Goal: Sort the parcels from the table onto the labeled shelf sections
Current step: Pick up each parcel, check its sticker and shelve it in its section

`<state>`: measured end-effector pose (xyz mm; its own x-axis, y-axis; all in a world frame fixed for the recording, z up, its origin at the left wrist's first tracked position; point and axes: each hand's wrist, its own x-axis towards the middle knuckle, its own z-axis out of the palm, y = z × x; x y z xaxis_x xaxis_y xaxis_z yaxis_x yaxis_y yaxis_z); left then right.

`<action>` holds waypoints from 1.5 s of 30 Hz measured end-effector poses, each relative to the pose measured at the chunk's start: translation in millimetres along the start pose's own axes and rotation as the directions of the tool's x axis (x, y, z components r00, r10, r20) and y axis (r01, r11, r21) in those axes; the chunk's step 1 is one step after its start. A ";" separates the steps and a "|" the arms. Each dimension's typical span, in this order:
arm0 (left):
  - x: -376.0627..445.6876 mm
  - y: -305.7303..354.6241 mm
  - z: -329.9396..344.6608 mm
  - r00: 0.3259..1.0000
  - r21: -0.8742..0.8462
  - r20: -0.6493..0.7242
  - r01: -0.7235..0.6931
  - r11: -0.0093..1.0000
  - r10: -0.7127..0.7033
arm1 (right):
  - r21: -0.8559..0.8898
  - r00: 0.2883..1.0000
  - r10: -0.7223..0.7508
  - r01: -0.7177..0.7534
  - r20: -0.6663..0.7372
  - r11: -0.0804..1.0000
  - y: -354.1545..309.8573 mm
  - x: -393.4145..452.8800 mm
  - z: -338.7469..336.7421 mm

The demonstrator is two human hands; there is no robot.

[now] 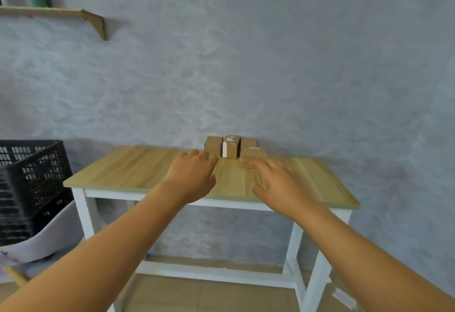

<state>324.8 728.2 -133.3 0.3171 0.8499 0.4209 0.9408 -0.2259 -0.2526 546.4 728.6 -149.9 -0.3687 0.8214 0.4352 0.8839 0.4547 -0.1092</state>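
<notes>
Both the left hand (194,176) and right hand (280,183) reach out at frame centre, fingers relaxed, grasping nothing. Brown parcels (232,149) cluster just above them on the counter (128,171).

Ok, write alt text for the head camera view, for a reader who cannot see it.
Two bare hands, left hand and right hand, reach open toward small brown cardboard parcels clustered at the far edge of a wood-topped white-framed table against a grey wall. A black plastic crate stands left, below a wooden wall shelf.
</notes>
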 end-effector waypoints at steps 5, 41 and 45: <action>60.1 -10.7 48.8 0.998 -0.042 0.034 -0.050 0.998 0.051 | -0.002 0.997 0.064 -0.064 0.031 0.998 44.2 57.0 34.3; 435.7 -67.1 327.4 0.992 -0.187 0.089 -0.075 0.980 0.092 | 0.209 0.569 0.572 -0.792 0.590 0.573 308.7 359.6 266.9; 451.4 -67.2 337.7 0.991 -0.164 0.103 -0.071 0.984 0.089 | 0.280 0.459 0.569 -0.883 0.682 0.377 313.8 361.9 283.4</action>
<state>364.4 1287.8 -220.5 0.3855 0.8708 0.3051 0.9227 -0.3610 -0.1355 608.8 1266.1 -280.0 0.1372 0.8708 -0.4721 0.5782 -0.4574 -0.6756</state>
